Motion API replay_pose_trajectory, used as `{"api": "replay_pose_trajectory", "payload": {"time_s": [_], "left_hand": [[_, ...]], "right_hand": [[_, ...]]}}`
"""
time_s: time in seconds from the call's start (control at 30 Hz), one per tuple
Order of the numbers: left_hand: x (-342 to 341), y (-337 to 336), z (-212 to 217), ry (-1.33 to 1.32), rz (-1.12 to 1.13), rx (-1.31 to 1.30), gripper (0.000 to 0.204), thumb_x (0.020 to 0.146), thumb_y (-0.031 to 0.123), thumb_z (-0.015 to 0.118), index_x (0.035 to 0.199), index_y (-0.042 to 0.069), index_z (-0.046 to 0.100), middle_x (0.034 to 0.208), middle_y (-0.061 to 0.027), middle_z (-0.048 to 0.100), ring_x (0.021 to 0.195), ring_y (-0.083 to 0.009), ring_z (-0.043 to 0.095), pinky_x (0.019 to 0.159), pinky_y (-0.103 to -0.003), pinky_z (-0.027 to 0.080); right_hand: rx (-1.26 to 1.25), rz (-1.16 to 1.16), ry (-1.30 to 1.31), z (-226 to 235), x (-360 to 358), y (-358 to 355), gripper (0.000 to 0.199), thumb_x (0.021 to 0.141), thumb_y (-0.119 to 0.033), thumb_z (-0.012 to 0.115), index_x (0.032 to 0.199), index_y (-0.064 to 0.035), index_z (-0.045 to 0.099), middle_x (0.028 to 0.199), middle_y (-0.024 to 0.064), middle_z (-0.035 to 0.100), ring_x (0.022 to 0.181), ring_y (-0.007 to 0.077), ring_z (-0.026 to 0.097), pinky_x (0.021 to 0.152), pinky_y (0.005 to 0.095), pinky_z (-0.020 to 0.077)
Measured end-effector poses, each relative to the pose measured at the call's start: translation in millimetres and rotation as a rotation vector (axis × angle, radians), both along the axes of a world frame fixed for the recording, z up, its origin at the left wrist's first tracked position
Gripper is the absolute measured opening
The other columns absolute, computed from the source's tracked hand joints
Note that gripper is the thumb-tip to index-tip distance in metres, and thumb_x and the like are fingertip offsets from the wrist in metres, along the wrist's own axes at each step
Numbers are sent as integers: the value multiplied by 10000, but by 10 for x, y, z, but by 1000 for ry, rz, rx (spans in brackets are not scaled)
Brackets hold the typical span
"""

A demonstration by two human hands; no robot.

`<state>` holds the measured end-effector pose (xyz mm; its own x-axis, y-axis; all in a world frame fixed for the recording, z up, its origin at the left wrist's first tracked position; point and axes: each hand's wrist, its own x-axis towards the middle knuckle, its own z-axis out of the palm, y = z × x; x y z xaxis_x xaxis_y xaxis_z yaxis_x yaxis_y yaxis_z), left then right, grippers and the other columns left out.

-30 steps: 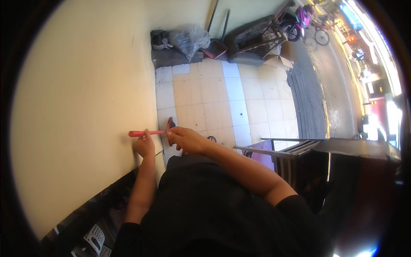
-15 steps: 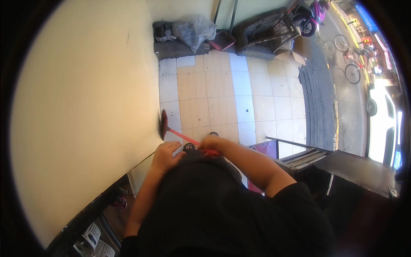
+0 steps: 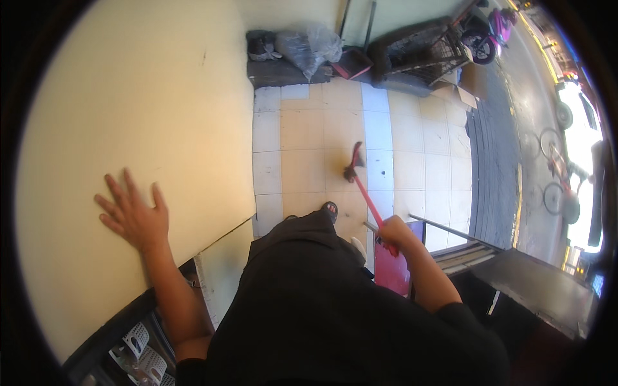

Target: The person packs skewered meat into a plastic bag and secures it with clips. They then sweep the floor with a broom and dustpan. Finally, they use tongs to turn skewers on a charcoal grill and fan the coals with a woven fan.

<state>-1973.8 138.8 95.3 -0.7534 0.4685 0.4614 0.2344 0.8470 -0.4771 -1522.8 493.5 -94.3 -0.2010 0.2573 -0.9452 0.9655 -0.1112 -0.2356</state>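
Note:
My right hand is wrapped round the red handle of a broom. The broom slants away from me, its dark red head over the tiled floor near the bluish-white strip of tiles. At my left, the fingers of my left hand are spread wide in front of the cream wall; the palm seems to lie against it. That hand holds nothing.
Along the far wall stand grey plastic bags, a red dustpan and a dark metal rack. Grey steps lead down to a street with a bicycle. A metal-topped stand is close at my right.
The broom has swung from the left wall to the right with my right hand. My left hand has left the space before my body and spread out at the wall. Out in the street, the bicycle has moved.

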Motion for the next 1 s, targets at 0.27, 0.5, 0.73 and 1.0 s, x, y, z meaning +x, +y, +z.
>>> {"api": "replay_pose_trajectory", "payload": {"time_s": [0.27,0.5,0.73,1.0], "left_hand": [[-98,150,-109,32,252,-160,796,950,698,568,1631,296,476,1773,-56,306,1646,-418,126,1257,-652,-133],[-80,182,-108,-5,286,-178,803,939,692,575,1629,294,480,1776,-70,297,1645,-423,124,1249,-670,-143],[-170,62,-213,-8,163,-53,732,946,679,576,1560,281,579,1760,-75,335,1658,-414,94,1228,-662,-202],[-161,129,-604,-701,-723,871,188,912,114,771,1088,47,758,1232,-194,755,1153,-396,719,997,-468,560]], "right_hand": [[88,717,478,-144,-1162,-441,355,891,-278,753,978,66,761,867,252,750,830,352,770,757,439,606],[-46,288,183,-1462,-2527,-628,247,937,-180,720,868,56,744,706,217,716,492,305,674,474,509,541],[56,-161,95,-1432,-1471,988,213,967,-137,696,856,42,662,616,169,603,449,287,598,401,496,468],[252,97,65,463,-1049,705,159,910,-85,719,1004,42,744,655,93,644,542,216,659,486,383,528]]}}
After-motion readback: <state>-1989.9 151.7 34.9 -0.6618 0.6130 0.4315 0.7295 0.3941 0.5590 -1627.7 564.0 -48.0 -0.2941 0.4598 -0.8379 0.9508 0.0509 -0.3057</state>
